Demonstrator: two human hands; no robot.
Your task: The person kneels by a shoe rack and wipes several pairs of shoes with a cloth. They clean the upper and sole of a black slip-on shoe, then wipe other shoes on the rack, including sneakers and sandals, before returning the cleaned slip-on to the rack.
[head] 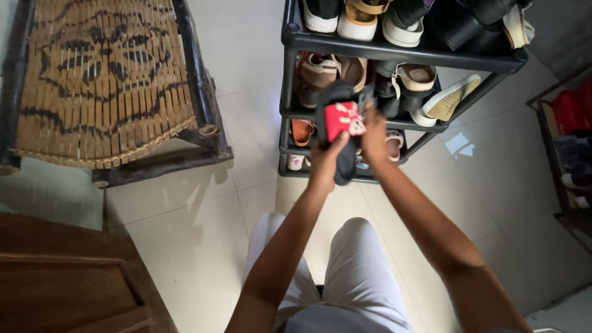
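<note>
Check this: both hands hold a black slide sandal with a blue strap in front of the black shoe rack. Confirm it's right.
Not quite. The strap is red with a pale pattern, not blue, as the head view shows. The rest stands: the left hand and right hand both hold the black slide sandal in front of the black shoe rack.

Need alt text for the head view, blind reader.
Both hands, left hand and right hand, hold a black slide sandal with a red strap in front of a black shoe rack full of shoes. A bamboo bench stands to the left on pale tile.
</note>
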